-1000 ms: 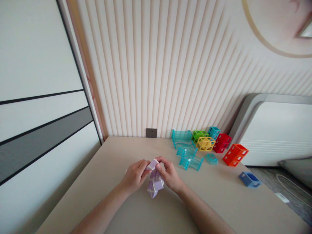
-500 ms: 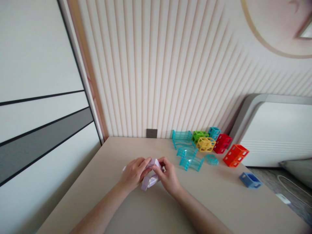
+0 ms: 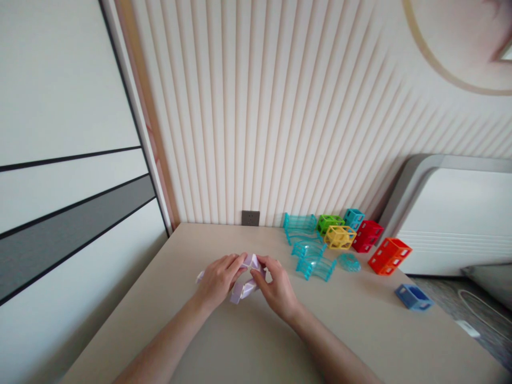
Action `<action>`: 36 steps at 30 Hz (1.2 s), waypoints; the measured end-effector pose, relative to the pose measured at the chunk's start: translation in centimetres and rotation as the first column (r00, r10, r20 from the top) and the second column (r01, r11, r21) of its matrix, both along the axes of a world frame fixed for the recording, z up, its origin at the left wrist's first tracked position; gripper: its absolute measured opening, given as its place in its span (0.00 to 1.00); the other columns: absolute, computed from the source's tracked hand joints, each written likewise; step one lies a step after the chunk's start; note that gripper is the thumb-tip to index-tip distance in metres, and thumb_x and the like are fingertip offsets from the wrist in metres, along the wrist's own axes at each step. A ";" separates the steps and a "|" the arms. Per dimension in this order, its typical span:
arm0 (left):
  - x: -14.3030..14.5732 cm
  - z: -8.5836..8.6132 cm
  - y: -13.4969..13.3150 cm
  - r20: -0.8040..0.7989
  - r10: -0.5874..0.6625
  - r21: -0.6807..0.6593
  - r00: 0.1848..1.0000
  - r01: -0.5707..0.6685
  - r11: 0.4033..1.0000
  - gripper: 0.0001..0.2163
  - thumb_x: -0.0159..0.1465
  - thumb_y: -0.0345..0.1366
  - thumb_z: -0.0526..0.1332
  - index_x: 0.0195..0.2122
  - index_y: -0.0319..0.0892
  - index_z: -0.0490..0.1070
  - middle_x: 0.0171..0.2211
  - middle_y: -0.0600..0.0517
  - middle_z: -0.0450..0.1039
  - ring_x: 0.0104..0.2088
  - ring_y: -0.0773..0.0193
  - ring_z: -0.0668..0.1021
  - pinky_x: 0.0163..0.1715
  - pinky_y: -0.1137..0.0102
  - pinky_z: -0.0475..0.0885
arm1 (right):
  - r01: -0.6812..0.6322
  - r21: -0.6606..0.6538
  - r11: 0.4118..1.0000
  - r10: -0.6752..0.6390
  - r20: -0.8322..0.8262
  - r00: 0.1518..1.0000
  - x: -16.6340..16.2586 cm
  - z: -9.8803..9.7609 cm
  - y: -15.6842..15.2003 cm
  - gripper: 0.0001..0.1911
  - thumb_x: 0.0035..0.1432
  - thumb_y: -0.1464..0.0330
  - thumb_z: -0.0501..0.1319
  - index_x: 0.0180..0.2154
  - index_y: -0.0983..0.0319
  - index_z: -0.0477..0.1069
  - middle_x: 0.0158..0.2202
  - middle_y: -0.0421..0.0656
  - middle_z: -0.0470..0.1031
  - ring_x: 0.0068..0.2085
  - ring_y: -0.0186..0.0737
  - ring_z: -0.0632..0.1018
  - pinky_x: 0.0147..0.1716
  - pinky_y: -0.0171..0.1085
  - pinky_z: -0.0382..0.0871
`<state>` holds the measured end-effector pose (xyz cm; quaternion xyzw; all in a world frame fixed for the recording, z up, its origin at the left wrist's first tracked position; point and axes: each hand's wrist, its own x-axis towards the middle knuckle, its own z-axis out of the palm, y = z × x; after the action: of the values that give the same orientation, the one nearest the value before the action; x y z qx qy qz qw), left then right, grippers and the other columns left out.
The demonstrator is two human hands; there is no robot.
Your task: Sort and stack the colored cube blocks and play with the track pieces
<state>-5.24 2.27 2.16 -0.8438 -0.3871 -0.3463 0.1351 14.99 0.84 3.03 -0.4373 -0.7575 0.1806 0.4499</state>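
Observation:
Both hands hold a lilac-and-white jointed toy, which looks like a twisty snake puzzle, bent into an angled shape over the middle of the table. My left hand is closed around its left part, and a pale end sticks out past the knuckles. On the other side, my right hand pinches the upper right part between thumb and fingers. One straight end of the toy hangs down between the hands toward me. My fingers hide much of its middle.
Right of the hands on the table lie clear teal curved track pieces. Beyond them stand green, yellow, teal, red, orange and blue open-frame blocks. A socket is on the wall behind.
The toy is tilted up slightly and its bend sits a little higher between my fingers. Both hands keep their hold. The view has shifted slightly.

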 end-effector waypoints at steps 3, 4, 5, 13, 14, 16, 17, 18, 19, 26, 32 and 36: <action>0.1 -0.1 -0.1 -0.013 -0.008 -0.019 1.000 0.008 1.000 0.13 0.74 0.40 0.49 0.52 0.43 0.69 0.39 0.48 0.79 0.36 0.63 0.82 0.37 0.70 0.77 | 0.059 0.164 0.985 -0.078 0.117 0.990 0.4 -0.3 0.3 0.09 0.61 0.74 0.62 0.44 0.59 0.71 0.42 0.45 0.77 0.42 0.43 0.76 0.43 0.41 0.64; 0.1 0.0 -0.2 -0.020 -0.011 -0.026 1.000 0.010 1.000 0.13 0.74 0.39 0.49 0.52 0.43 0.69 0.38 0.49 0.79 0.36 0.63 0.82 0.37 0.70 0.77 | 0.065 0.220 0.973 -0.100 0.152 0.983 0.6 -0.4 0.3 0.10 0.61 0.75 0.62 0.44 0.59 0.71 0.42 0.46 0.77 0.43 0.43 0.76 0.43 0.41 0.64; 0.2 0.0 -0.3 -0.028 -0.011 -0.030 1.000 0.010 1.000 0.13 0.74 0.39 0.49 0.51 0.43 0.69 0.38 0.49 0.79 0.35 0.63 0.82 0.36 0.70 0.77 | 0.063 0.270 0.961 -0.116 0.183 0.976 0.8 -0.3 0.4 0.10 0.61 0.75 0.61 0.45 0.59 0.71 0.43 0.46 0.77 0.43 0.43 0.76 0.43 0.41 0.64; 0.5 0.3 -0.6 -0.047 -0.024 -0.026 0.999 0.022 0.999 0.12 0.74 0.39 0.49 0.50 0.43 0.70 0.33 0.50 0.79 0.31 0.63 0.82 0.30 0.72 0.76 | 0.015 0.541 0.841 -0.255 0.370 0.893 1.8 0.7 0.2 0.13 0.67 0.74 0.57 0.50 0.55 0.73 0.45 0.46 0.77 0.47 0.42 0.74 0.47 0.42 0.60; 0.6 0.3 -0.7 -0.045 -0.025 -0.050 0.999 0.023 0.998 0.12 0.74 0.38 0.49 0.48 0.43 0.70 0.32 0.50 0.79 0.30 0.63 0.82 0.28 0.72 0.75 | 0.001 0.568 0.823 -0.274 0.395 0.877 1.9 0.9 0.2 0.13 0.68 0.74 0.56 0.49 0.54 0.73 0.45 0.46 0.77 0.49 0.43 0.74 0.48 0.43 0.59; 0.7 0.3 -0.8 -0.037 -0.029 -0.106 0.999 0.025 0.994 0.11 0.74 0.38 0.49 0.46 0.44 0.70 0.31 0.51 0.79 0.28 0.64 0.81 0.26 0.73 0.74 | -0.042 0.606 0.794 -0.295 0.446 0.845 2.1 1.1 0.1 0.13 0.68 0.74 0.56 0.49 0.54 0.73 0.45 0.46 0.78 0.52 0.44 0.72 0.51 0.45 0.58; 0.7 0.3 -0.9 -0.034 -0.030 -0.136 0.999 0.025 0.990 0.11 0.74 0.37 0.49 0.44 0.44 0.70 0.31 0.51 0.79 0.28 0.64 0.81 0.26 0.73 0.74 | -0.060 0.620 0.782 -0.302 0.463 0.833 2.2 1.2 0.0 0.13 0.68 0.74 0.56 0.49 0.55 0.73 0.45 0.46 0.78 0.52 0.44 0.72 0.52 0.45 0.57; 0.8 0.4 -0.9 -0.035 -0.028 -0.162 0.999 0.022 0.987 0.11 0.73 0.37 0.49 0.42 0.44 0.70 0.31 0.52 0.79 0.27 0.63 0.81 0.26 0.73 0.74 | -0.072 0.629 0.774 -0.307 0.472 0.826 2.3 1.3 0.0 0.13 0.68 0.74 0.55 0.49 0.55 0.73 0.45 0.45 0.78 0.52 0.44 0.72 0.53 0.45 0.56; 0.8 0.4 -1.0 -0.041 -0.024 -0.183 0.999 0.016 0.983 0.11 0.73 0.37 0.49 0.41 0.44 0.70 0.30 0.52 0.79 0.27 0.63 0.81 0.26 0.73 0.73 | -0.083 0.635 0.768 -0.307 0.478 0.823 2.3 1.3 -0.1 0.14 0.68 0.75 0.55 0.49 0.55 0.73 0.45 0.45 0.78 0.53 0.44 0.72 0.55 0.46 0.56; 0.5 0.0 -0.6 -0.096 0.076 -0.036 0.992 -0.079 0.996 0.13 0.74 0.39 0.49 0.49 0.42 0.69 0.33 0.49 0.77 0.31 0.61 0.81 0.28 0.71 0.73 | 0.061 0.636 0.770 -0.324 0.307 0.895 1.8 -0.1 0.6 0.19 0.64 0.78 0.58 0.51 0.52 0.72 0.53 0.46 0.74 0.57 0.45 0.70 0.61 0.51 0.54; -0.4 -0.3 0.1 -0.037 0.191 0.008 0.981 -0.191 0.982 0.11 0.73 0.37 0.51 0.50 0.43 0.70 0.35 0.49 0.75 0.35 0.60 0.78 0.33 0.69 0.73 | 0.310 0.329 0.892 -0.304 -0.071 0.950 1.2 -1.4 1.3 0.23 0.64 0.68 0.58 0.61 0.56 0.62 0.63 0.54 0.61 0.63 0.54 0.65 0.58 0.57 0.63; -0.8 -0.3 0.3 -0.050 0.200 0.026 0.979 -0.199 0.980 0.11 0.71 0.34 0.54 0.52 0.44 0.71 0.37 0.48 0.74 0.35 0.59 0.77 0.36 0.66 0.72 | 0.167 0.014 0.986 -0.156 -0.289 0.945 1.1 -1.9 2.0 0.28 0.66 0.60 0.58 0.63 0.61 0.58 0.55 0.55 0.70 0.50 0.47 0.76 0.48 0.48 0.72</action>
<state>-6.02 2.57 1.83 -0.8080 -0.4625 -0.3129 0.1880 16.08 2.83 1.13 -0.4584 -0.6491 0.1902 0.5765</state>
